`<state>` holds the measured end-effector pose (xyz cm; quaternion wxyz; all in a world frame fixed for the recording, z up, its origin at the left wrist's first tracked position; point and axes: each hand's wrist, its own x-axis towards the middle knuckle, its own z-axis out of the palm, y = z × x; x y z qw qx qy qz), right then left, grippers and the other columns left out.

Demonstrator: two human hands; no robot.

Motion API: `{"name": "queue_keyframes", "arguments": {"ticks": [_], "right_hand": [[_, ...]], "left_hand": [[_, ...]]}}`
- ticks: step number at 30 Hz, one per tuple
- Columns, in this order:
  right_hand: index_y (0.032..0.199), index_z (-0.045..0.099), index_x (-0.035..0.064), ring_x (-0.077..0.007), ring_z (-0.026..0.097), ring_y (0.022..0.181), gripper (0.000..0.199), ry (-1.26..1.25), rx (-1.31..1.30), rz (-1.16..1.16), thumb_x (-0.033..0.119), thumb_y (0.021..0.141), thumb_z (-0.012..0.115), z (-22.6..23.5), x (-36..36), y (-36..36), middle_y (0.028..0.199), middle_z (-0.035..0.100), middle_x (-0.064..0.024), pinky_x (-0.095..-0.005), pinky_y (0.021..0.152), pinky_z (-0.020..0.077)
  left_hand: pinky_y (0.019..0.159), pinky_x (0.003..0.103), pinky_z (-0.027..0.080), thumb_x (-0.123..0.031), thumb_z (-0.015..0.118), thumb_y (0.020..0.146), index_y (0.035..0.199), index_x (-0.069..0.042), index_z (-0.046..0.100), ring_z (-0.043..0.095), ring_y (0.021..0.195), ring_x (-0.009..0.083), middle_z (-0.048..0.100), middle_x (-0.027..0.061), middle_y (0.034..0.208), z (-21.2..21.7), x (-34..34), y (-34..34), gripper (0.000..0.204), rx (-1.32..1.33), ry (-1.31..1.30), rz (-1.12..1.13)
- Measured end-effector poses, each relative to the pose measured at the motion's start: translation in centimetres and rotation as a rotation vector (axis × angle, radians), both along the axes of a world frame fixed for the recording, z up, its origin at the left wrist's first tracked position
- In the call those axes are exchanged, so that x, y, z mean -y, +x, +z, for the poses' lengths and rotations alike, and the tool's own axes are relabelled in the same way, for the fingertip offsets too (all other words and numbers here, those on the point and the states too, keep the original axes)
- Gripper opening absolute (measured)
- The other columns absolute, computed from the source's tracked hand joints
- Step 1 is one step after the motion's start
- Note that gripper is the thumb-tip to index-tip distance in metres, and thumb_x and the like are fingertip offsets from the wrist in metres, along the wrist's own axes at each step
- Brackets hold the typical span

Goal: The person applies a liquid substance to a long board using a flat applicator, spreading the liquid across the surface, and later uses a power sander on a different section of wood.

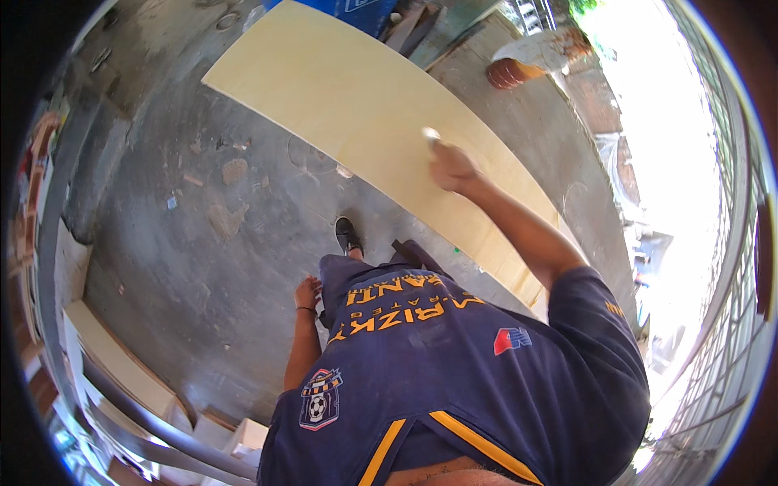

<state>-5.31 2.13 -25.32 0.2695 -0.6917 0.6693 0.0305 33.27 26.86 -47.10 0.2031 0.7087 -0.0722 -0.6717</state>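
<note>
A long pale board (340, 89), like plywood, stretches from the upper left down toward my right side. Over its middle is my right hand (450, 168), closed around a small whitish object (430, 134). Blur hides what kind of object it is, and I cannot tell whether it touches the board. My left hand (308, 293) hangs low beside my leg, away from the board, with a dark band at the wrist. Its fingers are small and partly hidden against my clothes.
Grey, stained concrete floor (203, 170) with scattered scraps lies left of the board. My dark shoe (348, 233) stands near its edge. A blue container (352, 10) is behind the far end. A rusty-brown and white cylinder (515, 73) lies beyond the board; metal bars (713, 397) line the right.
</note>
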Motion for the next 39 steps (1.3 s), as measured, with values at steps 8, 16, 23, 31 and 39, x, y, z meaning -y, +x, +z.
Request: {"name": "queue_keyframes", "arguments": {"ticks": [8, 16, 23, 31, 39], "right_hand": [[0.109, 0.055, 0.0152, -0.0322, 0.063, 0.081, 0.039, -0.03, -0.186, 0.684, 0.009, 0.072, 0.049, 5.4, 7.2, 14.9, 0.09, 0.064, -0.0141, -0.0424, 0.07, 0.0495], [0.117, 0.055, 0.0271, -0.0238, 0.045, 0.116, 0.06, 0.152, -0.101, 0.805, -0.001, 0.065, 0.053, 4.2, 3.2, 0.6, 0.121, 0.053, -0.0019, -0.0417, 0.093, 0.0371], [0.117, 0.056, 0.0242, -0.0275, 0.039, 0.122, 0.061, 0.248, -0.075, 0.67, -0.003, 0.063, 0.053, 5.7, -8.4, -12.5, 0.127, 0.047, -0.0071, -0.0422, 0.102, 0.0296], [0.117, 0.057, 0.0239, -0.0261, 0.043, 0.119, 0.06, 0.217, -0.112, 0.45, -0.002, 0.064, 0.049, 6.0, -22.1, -25.5, 0.123, 0.052, -0.0035, -0.0361, 0.098, 0.0358], [0.105, 0.054, 0.0022, -0.0363, 0.059, 0.087, 0.039, 0.154, -0.036, -0.013, 0.003, 0.066, 0.048, 5.1, -25.0, -26.3, 0.093, 0.061, -0.0234, -0.0435, 0.074, 0.0451]], "left_hand": [[0.072, 0.038, 0.04, -0.047, 0.042, 0.086, 0.109, -0.009, 0.056, 0.056, 0.084, 0.0169, 0.063, 0.0033, 0.1, -0.4, -3.7, 3.5, 0.046, 0.066, 0.143, -0.03], [0.077, 0.037, 0.039, -0.049, 0.042, 0.087, 0.113, -0.009, 0.055, 0.055, 0.09, 0.0182, 0.062, 0.0044, 0.104, -0.3, -6.8, 0.7, 0.049, 0.049, 0.146, -0.037], [0.074, 0.037, 0.039, -0.048, 0.042, 0.087, 0.113, -0.009, 0.054, 0.056, 0.086, 0.0174, 0.062, 0.0039, 0.103, -0.4, -6.3, -4.2, 0.048, 0.064, 0.101, -0.159], [0.073, 0.036, 0.039, -0.046, 0.041, 0.087, 0.109, -0.009, 0.055, 0.056, 0.088, 0.0175, 0.061, 0.004, 0.105, 1.6, -8.1, -10.4, 0.045, 0.072, 0.056, -0.249], [0.07, 0.032, 0.042, -0.045, 0.04, 0.089, 0.106, -0.006, 0.057, 0.056, 0.087, 0.0181, 0.062, 0.0057, 0.103, 0.2, -14.9, -14.4, 0.046, 0.115, -0.05, -0.384]]}}
